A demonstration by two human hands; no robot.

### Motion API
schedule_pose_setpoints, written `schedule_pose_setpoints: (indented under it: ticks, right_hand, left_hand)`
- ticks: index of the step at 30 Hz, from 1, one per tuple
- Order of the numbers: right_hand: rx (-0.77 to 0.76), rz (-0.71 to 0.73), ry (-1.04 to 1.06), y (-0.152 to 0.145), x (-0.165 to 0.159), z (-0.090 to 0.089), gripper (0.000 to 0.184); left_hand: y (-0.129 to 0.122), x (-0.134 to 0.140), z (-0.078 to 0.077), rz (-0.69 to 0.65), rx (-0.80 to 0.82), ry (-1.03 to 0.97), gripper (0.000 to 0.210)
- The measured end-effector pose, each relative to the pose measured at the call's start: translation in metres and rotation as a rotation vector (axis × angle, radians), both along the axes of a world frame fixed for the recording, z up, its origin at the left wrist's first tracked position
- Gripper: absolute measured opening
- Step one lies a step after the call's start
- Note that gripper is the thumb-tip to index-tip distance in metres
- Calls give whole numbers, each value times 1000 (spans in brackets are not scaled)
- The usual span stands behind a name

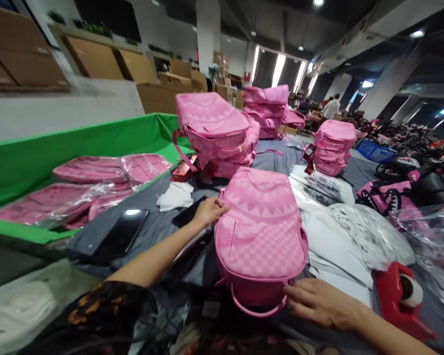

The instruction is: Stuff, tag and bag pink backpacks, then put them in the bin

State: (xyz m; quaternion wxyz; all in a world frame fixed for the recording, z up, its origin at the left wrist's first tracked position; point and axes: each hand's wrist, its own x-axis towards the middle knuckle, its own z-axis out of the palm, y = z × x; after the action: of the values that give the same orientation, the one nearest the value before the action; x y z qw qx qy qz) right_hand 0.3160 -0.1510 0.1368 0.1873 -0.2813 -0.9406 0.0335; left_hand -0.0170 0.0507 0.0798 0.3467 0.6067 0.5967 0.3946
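Observation:
A pink backpack (pixel 261 227) with a zigzag tooth print and a checkered lower part lies on the table in front of me, its loop handle pointing toward my body. My left hand (pixel 210 212) is closed, thumb and fingers pinching the backpack's far left edge. At the near right corner, beside one end of the loop handle, my right hand (pixel 314 301) has its fingertips pressed together on the bag's edge. Whether either pinch holds a zipper pull is too small to make out.
Stacked pink backpacks (pixel 214 130) stand behind, with another stack (pixel 335 145) at right. A green-lined bin (pixel 7 160) at left holds plastic-wrapped pink bags. Around me lie a black phone (pixel 122 229), white tissue (pixel 175 196), plastic bags (pixel 372 234) and a red tape dispenser (pixel 395 296).

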Motion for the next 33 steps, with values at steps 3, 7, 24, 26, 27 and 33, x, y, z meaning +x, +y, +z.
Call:
schedule_pose_setpoints:
  ticks: [3,7,24,26,27,33]
  right_hand:
    - [-11,-109,247,-19,6,-28,16]
    - [-21,-567,736,-35,-22,-67,11]
    - [-144,-741,668,91,86,-55,44]
    - [-209,-818,758,117,82,-62,43]
    - [-211,-842,777,122,78,-64,39]
    - [341,-736,600,39,19,-64,26]
  left_hand:
    - [-45,17,18,-79,380,221,26]
    - [-115,58,23,-729,824,623,37]
    - [-153,73,-2,-1051,1073,881,12]
    - [-147,71,-1,-1080,1048,830,11]
    - [-142,66,1,-1074,1019,793,11]
    - [-95,0,26,-683,527,609,21]
